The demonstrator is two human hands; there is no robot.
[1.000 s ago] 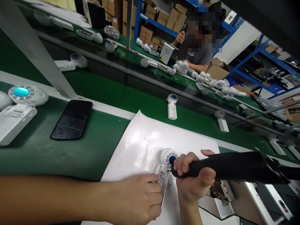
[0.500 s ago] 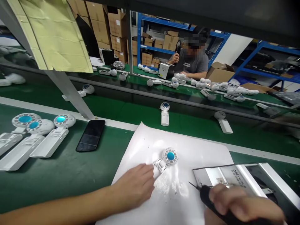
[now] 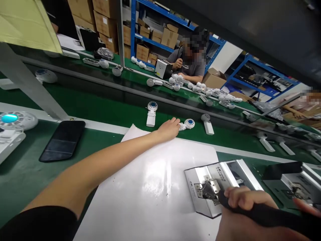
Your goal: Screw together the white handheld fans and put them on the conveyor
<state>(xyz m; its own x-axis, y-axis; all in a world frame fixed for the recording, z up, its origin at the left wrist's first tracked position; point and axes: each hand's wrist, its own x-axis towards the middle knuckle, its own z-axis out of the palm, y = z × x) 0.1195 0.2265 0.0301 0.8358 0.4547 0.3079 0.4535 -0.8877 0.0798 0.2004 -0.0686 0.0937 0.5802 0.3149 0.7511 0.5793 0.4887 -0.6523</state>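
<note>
My left hand (image 3: 168,129) is stretched far forward over the green belt (image 3: 105,103), its fingers on the handle end of a small white fan with a blue hub (image 3: 187,124). The fan lies on the belt just past the white sheet (image 3: 150,187). My right hand (image 3: 247,204) is closed round a black electric screwdriver (image 3: 265,216) at the lower right. Its tip rests over a silver metal box (image 3: 215,180) on the sheet.
Two more white fans (image 3: 151,113) (image 3: 207,122) lie on the belt either side of my left hand. A black phone (image 3: 62,140) and a larger fan (image 3: 12,125) sit at the left. A person sits across the line behind rows of fans. A grey post (image 3: 30,87) rises at left.
My left hand carried the small fan off the white sheet and out onto the belt. My right hand with the screwdriver stayed low at the right, tip now over the metal box.
</note>
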